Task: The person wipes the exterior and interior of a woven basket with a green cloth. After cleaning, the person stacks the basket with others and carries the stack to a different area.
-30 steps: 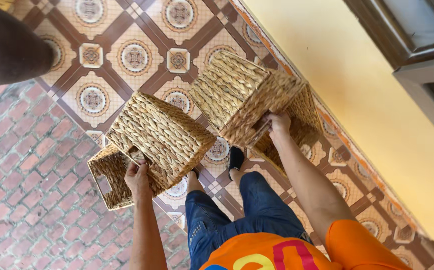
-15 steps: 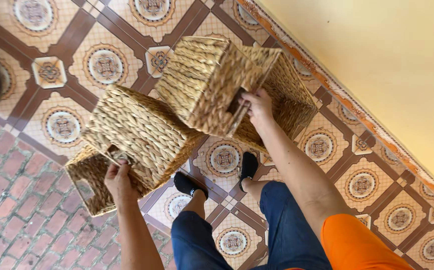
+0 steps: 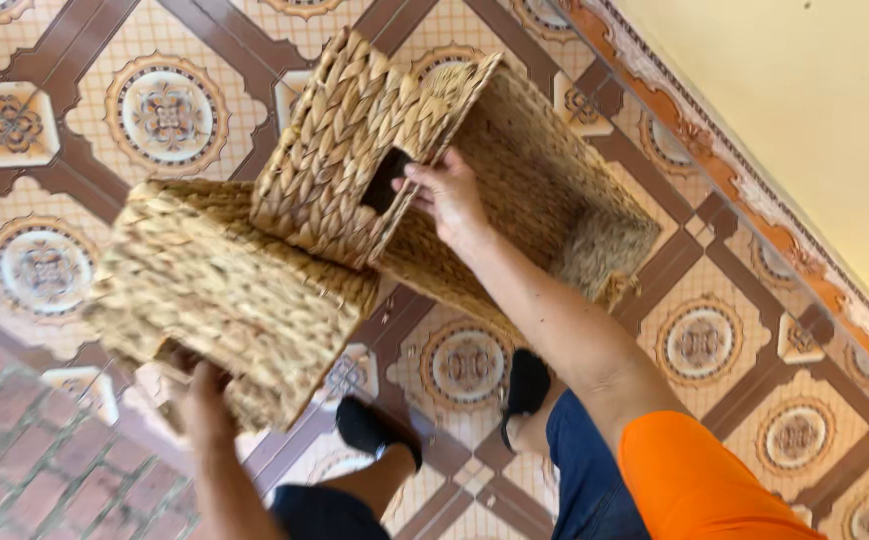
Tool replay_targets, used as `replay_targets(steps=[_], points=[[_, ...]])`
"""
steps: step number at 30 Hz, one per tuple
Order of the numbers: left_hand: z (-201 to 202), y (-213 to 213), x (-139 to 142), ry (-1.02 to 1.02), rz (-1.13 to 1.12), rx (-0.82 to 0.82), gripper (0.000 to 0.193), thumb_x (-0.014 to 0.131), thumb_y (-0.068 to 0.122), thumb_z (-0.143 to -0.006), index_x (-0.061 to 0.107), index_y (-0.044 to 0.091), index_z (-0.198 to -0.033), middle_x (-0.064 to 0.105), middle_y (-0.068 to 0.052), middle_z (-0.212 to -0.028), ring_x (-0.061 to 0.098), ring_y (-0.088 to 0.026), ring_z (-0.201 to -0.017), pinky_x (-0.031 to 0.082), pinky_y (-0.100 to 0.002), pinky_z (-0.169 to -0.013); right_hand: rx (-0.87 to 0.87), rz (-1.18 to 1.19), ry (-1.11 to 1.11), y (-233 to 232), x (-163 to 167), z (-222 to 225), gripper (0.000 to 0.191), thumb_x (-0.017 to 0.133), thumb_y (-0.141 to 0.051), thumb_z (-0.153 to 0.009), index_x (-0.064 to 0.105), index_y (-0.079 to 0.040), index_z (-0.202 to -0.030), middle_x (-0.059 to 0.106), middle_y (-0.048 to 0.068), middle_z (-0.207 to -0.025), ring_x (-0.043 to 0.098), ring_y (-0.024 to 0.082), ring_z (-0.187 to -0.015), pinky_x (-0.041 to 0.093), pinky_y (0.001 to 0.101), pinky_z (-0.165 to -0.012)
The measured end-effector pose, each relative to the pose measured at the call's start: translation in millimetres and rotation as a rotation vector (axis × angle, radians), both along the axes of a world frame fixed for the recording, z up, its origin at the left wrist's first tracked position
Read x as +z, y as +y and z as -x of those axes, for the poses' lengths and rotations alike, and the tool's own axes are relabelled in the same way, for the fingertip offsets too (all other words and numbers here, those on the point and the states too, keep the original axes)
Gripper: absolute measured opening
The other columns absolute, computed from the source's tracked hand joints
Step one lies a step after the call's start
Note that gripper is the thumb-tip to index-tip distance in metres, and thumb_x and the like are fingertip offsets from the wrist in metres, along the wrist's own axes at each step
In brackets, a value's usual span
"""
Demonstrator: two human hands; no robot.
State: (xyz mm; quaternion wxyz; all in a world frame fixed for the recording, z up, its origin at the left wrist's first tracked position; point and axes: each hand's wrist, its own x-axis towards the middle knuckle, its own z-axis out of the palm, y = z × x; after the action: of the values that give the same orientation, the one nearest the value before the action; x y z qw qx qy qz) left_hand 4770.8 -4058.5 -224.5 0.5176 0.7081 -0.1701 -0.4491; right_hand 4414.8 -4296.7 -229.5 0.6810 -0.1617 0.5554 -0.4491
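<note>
Clearly, each hand (image 3: 449, 200) grips woven baskets (image 3: 354, 150).

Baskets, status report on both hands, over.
Right hand grips upper basket by its handle hole. Left hand holds lower basket. Path ahead: only tiled floor.

L hand (image 3: 199, 400) blurred, fingers under basket (image 3: 224, 290)

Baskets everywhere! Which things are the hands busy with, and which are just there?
In the hands:
left hand grips a woven basket
right hand holds two woven baskets by a handle hole

Just there:
patterned floor tiles
brick paving
yellow wall
</note>
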Motion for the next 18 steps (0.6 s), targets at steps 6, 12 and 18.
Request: replay_targets(steps=[6, 12, 18], points=[[-13, -22, 30, -0.187, -0.251, -0.253, 0.051, 0.052, 0.023, -0.089, 0.051, 0.006, -0.137, 0.058, -0.013, -0.117, 0.057, -0.021, -0.099, 0.047, -0.041, -0.088, 0.133, 0.203, -0.081, -27, -55, -7, 0.026, 0.071, -0.025, -0.098, 0.056, -0.009, -0.112, 0.068, 0.01, -0.098, 0.074, 0.024, -0.087, 0.064, 0.0436, -0.082], [20, -19, 58, -0.303, -0.296, -0.312, 0.063, 0.053, 0.034, -0.088, 0.052, 0.006, -0.145, 0.062, -0.014, -0.121, 0.055, -0.023, -0.103, 0.039, -0.044, -0.089, 0.42, 0.293, 0.071, -13, -73, 11, 0.046, 0.066, -0.037, -0.097, 0.054, -0.012, -0.133, 0.07, 0.008, -0.12, 0.068, 0.017, -0.11, 0.052, 0.0457, -0.1], [23, -11, 52, -0.339, -0.252, -0.196, 0.063, 0.056, 0.03, -0.09, 0.048, 0.004, -0.147, 0.058, -0.014, -0.115, 0.053, -0.021, -0.099, 0.043, -0.041, -0.086, 0.596, 0.61, 0.896, -15, -69, 109, 0.043, 0.067, -0.034, -0.099, 0.062, -0.018, -0.139, 0.068, 0.005, -0.139, 0.067, 0.019, -0.124, 0.053, 0.0395, -0.111]])
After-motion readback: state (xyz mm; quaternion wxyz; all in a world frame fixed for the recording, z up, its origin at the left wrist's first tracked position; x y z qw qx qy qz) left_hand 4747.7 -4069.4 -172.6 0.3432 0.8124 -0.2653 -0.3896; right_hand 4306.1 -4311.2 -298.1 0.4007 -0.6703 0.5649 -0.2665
